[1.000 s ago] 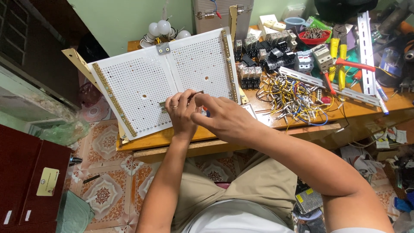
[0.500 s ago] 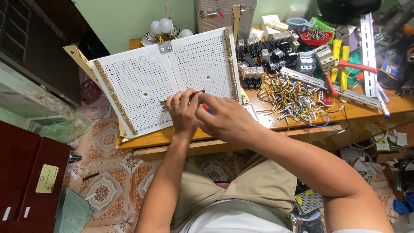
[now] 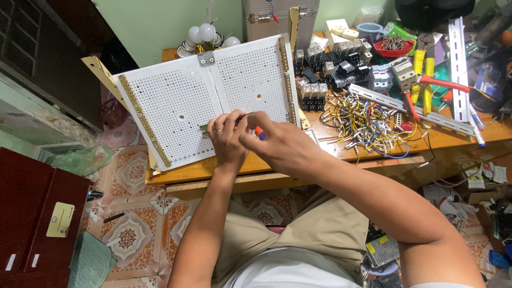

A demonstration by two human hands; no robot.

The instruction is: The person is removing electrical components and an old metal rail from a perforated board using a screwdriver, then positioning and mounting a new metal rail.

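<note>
A white perforated panel (image 3: 176, 101) with brass strips along its sides lies tilted on the wooden table (image 3: 213, 170). My left hand (image 3: 226, 140), a ring on one finger, presses a small brass hinge-like piece (image 3: 205, 128) against the panel's lower middle. My right hand (image 3: 280, 146) overlaps it from the right and grips a screwdriver with an orange and blue handle (image 3: 259, 132); its thin shaft points toward the panel. The tip is hidden by my fingers.
A tangle of short yellow and white wires (image 3: 362, 120) lies right of the panel. Black relays (image 3: 320, 69), grey breakers (image 3: 389, 74), metal rails (image 3: 458, 50), red-handled pliers (image 3: 426, 85), a red bowl (image 3: 393, 48) and bulbs (image 3: 202, 37) crowd the back. A red cabinet (image 3: 32, 213) stands left.
Both hands stay together at the panel's lower middle with only small finger shifts. The view has tilted slightly.
</note>
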